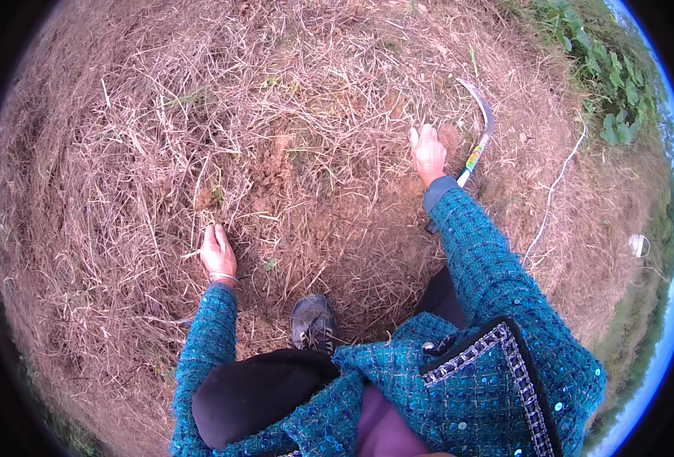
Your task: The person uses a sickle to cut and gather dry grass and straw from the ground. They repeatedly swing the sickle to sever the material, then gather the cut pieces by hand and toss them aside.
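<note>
My left hand (219, 254) is low over dry straw (137, 148), fingers pointing away from me. A few pale stalks and a small green sprout (218, 194) lie by its fingertips; whether it grips any stalk is unclear. Farther forward, my right hand (429, 153) reaches down to the straw-strewn ground with its back to me. Its palm side is hidden. Beside it shows a round brown lump (449, 139), perhaps soil. To the right of that lies a sickle (484, 114) with a curved metal blade; its handle bears a coloured label and runs partly behind my right sleeve.
Bare reddish soil (274, 165) shows between the hands. My dark shoe (313, 323) stands on the straw. A pale cord (553, 188) runs along the right, and a small white object (637, 245) lies beyond it. Broad-leaved green plants (617, 85) grow at the upper right.
</note>
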Demonstrator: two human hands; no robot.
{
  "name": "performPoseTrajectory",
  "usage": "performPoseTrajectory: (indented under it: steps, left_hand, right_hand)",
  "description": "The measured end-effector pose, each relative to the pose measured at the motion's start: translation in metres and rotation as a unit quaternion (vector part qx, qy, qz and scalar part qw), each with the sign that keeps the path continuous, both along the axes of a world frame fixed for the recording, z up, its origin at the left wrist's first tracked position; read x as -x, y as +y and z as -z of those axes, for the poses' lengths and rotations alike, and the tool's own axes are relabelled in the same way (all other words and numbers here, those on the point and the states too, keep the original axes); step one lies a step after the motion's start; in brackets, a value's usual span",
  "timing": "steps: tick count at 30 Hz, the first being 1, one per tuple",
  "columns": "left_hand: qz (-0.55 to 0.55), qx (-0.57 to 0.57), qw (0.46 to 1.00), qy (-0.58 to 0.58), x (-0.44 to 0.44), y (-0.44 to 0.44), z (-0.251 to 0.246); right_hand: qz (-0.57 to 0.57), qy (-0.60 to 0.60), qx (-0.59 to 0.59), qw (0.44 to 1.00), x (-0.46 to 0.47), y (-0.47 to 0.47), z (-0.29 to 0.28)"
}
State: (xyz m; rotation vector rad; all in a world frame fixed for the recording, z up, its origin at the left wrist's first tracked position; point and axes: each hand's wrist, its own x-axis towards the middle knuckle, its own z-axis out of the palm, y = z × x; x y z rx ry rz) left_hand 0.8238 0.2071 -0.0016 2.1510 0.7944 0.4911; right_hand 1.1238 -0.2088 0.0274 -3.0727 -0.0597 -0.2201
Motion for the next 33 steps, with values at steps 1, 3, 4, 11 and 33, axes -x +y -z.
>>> performPoseTrajectory:
  steps: [1,3,4,11,33]
  left_hand:
    - [0.005,-0.014,1.0,-0.005,0.0,0.0,0.0]
    - [0.001,-0.018,1.0,-0.025,0.0,0.001,0.002]
    - [0.006,0.009,1.0,0.003,0.0,0.002,0.004]
    - [-0.001,0.169,0.985,0.021,0.007,0.014,0.02]
    - [0.255,-0.005,0.965,-0.059,-0.021,-0.055,-0.095]
  right_hand:
    - [0.035,0.001,-0.026,0.999,0.012,0.004,0.002]
    - [-0.013,-0.049,-0.062,0.997,0.038,0.021,-0.006]
    - [-0.038,-0.071,-0.077,0.994,0.06,0.036,-0.014]
    - [-0.428,0.395,-0.234,0.778,0.219,0.162,-0.087]
    - [0.138,0.043,-0.728,0.67,0.12,-0.057,-0.105]
